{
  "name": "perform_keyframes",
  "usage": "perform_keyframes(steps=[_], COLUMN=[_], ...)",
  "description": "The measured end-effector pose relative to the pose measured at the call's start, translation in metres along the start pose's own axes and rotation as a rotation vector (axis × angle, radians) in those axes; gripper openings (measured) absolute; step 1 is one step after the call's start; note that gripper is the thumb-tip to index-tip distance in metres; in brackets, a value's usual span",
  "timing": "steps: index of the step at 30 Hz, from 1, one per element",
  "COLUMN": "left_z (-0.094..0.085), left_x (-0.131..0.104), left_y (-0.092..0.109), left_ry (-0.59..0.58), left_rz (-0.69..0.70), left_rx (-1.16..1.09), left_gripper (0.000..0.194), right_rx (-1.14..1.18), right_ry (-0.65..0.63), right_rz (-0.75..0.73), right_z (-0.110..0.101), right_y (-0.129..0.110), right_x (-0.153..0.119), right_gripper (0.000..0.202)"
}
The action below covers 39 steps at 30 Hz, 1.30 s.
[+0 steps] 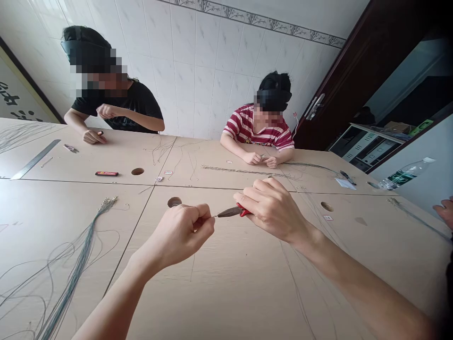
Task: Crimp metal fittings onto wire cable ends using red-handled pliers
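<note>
The left hand (184,229) has the thumb and the index finger together, pinched on a thin wire (215,216), of which only a very short piece comes out of the fingertips. The other fingers are curled in. The right hand (271,208) is closed around the red handles of the pliers (230,212), with its back turned upward. The dark, narrow nose of the pliers points to the left hand, and its tip meets the wire just beside the fingertips; whether the jaws are clamped on it, I cannot tell. Wire and pliers are both held above the table (219,302), near the middle of the view. Below the left hand, a fine thread (192,269) runs down.

On the left side of the table lies a bundle (87,250) of grey-green cords, with small metallic ends gathered at the top and loose strands spread around. Behind the left hand there is a round hole (174,202); farther away lie a red and black cutter (106,174) and a long metal ruler (37,158). Across the table, a person in black (116,104) rests one hand on the surface and raises the other, while a person in stripes (260,125) has both hands close together, near more cords (244,171). At the far right corner stands a clear bottle (403,174), tilted in the view.
</note>
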<state>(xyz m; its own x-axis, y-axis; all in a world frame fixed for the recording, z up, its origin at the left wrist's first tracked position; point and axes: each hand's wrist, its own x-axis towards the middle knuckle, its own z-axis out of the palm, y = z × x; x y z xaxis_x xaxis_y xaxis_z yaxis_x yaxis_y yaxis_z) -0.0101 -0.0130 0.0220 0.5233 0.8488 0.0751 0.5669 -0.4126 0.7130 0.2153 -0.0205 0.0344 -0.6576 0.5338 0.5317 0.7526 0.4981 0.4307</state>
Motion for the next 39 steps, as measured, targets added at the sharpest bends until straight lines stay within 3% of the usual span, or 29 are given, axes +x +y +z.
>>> perform_keyframes(steps=[6, 13, 20, 30, 35, 39], left_z=[0.005, 0.005, 0.011, 0.009, 0.013, 0.017], left_x=[0.002, 0.002, -0.003, -0.007, -0.004, -0.003], left_y=[-0.001, -0.002, -0.008, -0.005, -0.002, 0.0], left_ry=[0.018, -0.075, 0.053, 0.048, 0.107, 0.105], left_rz=[0.021, -0.062, -0.003, -0.045, -0.051, -0.048], left_rx=[-0.245, -0.263, -0.267, -0.351, -0.425, -0.527], left_gripper=[0.033, 0.02, 0.011, 0.016, 0.015, 0.015], right_rx=[0.01, 0.038, 0.274, 0.421, 0.645, 0.886], right_ry=[0.008, -0.018, -0.156, -0.279, -0.252, -0.109], right_rz=[-0.014, -0.042, 0.045, 0.129, 0.214, 0.347], right_z=[-0.001, 0.002, 0.001, 0.002, -0.001, -0.003], right_y=[0.003, 0.007, 0.007, 0.002, 0.001, -0.009], right_x=[-0.001, -0.006, -0.005, -0.001, -0.003, -0.007], right_gripper=[0.02, 0.021, 0.015, 0.016, 0.016, 0.013])
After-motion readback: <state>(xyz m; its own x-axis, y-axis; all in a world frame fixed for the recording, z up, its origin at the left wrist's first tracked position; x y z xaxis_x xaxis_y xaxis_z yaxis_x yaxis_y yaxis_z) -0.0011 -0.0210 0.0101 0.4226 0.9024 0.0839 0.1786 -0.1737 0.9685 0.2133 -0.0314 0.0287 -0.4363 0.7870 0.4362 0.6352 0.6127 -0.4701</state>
